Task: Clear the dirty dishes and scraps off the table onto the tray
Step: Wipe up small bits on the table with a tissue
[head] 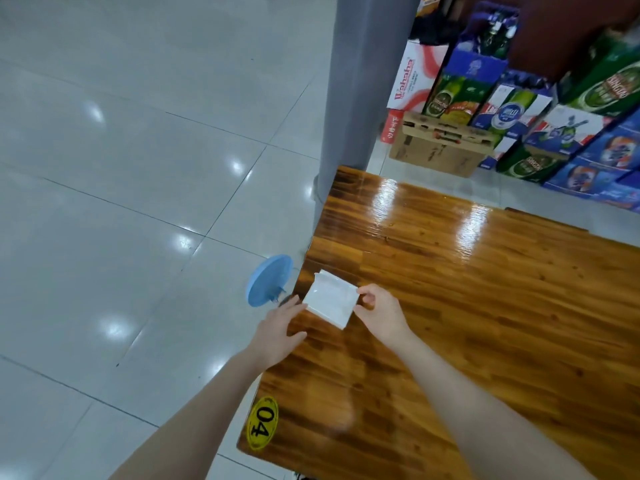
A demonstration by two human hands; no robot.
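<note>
Glossy wooden worktop (467, 306) stands on pale grey floor tiles, with a yellow 04 sticker (262, 423) at its near left corner. A white napkin (330, 298) is by the worktop's left edge; whether it lies flat or is lifted is unclear. The right hand (379, 311) pinches its right corner with curled fingers. The left hand (278, 329) touches its left side, fingers straight. A blue disc (266, 282) sits just left of the worktop. Drink cartons (519, 109) are stacked far right.

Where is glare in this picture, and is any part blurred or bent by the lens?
Head view: lamp glare lies in white streaks on the varnished table and as round spots on the floor tiles; the drink cartons at upper right look soft and smeared; the grey pillar leans from the wide-angle lens; the white napkin is washed out.
</note>
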